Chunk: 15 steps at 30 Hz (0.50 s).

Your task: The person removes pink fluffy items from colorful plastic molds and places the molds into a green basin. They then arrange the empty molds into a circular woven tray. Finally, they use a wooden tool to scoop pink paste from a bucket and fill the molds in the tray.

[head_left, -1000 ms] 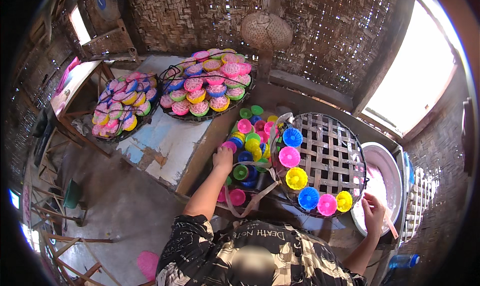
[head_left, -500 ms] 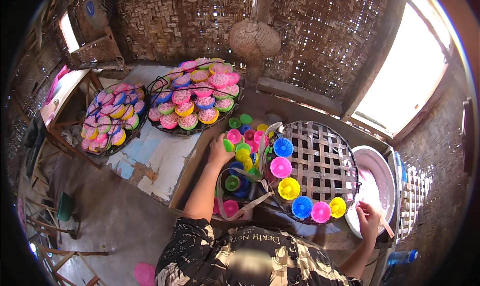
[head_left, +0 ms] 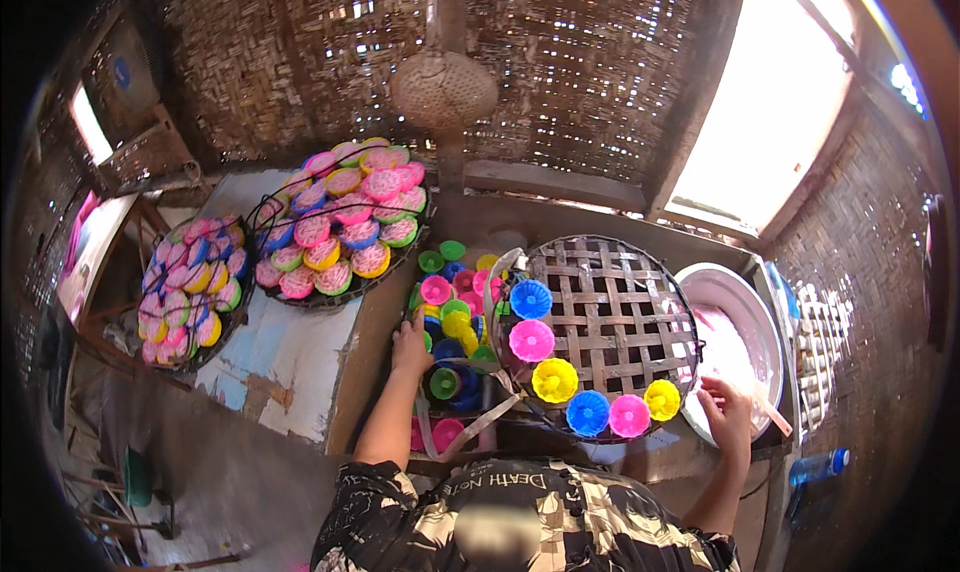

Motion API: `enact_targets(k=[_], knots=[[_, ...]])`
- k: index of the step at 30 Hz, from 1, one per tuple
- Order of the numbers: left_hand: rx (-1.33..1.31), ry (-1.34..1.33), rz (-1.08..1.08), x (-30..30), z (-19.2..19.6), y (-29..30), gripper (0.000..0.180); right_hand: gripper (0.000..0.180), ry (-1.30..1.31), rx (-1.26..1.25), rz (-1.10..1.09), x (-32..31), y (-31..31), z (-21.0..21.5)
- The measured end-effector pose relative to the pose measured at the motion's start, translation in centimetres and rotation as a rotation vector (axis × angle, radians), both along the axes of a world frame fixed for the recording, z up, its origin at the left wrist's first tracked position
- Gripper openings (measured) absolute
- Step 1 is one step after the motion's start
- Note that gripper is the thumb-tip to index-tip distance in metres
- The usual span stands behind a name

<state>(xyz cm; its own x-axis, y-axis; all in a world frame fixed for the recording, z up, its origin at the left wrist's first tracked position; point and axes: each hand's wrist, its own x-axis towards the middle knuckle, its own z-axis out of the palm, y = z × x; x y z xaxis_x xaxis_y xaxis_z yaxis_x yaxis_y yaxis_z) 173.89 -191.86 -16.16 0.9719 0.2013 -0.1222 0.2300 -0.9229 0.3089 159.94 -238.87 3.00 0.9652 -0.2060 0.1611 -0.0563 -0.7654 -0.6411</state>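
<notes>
Left hand (head_left: 410, 350) reaches to the left edge of a pile of loose plastic cups (head_left: 457, 325), lower centre of the frame. Its fingers point into the pile, beside a green piece; whether they are closed on a cup I cannot tell. Right hand (head_left: 727, 409), lower right, has its fingers parted and loosely bent over the near-left rim of a white basin (head_left: 765, 322); I see nothing held in it. The basin contains a pinkish-white mass, and a pale pink handle (head_left: 777, 417) leans out at its near right, apparently so that it can be gripped from that side.

Between the hands lies a round lattice tray (head_left: 607, 324). Six fluted cups (head_left: 554, 381) follow its left and near rim in the order blue, pink, yellow, blue, pink, yellow, probably for easy reach and to leave the middle free. A pale strap (head_left: 490, 425) crosses the near end of the pile.

Farther out, upper left, filled cups (head_left: 352, 209) are heaped close together on a dark tray, black cords across them, presumably as restraint. A second heap (head_left: 195, 282) sits at far left.
</notes>
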Motion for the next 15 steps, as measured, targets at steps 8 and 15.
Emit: enact_targets(k=[8, 15], knots=[[-0.367, -0.520, -0.103, -2.3, 12.6, -3.2, 0.094, 0.025, -0.111, 0.140, 0.403, 5.1, 6.4, 4.6], [-0.458, -0.670, -0.622, -3.0, 22.0, -11.0, 0.105, 0.058, 0.085, 0.429, 0.726, 12.6, 18.3, 4.1]])
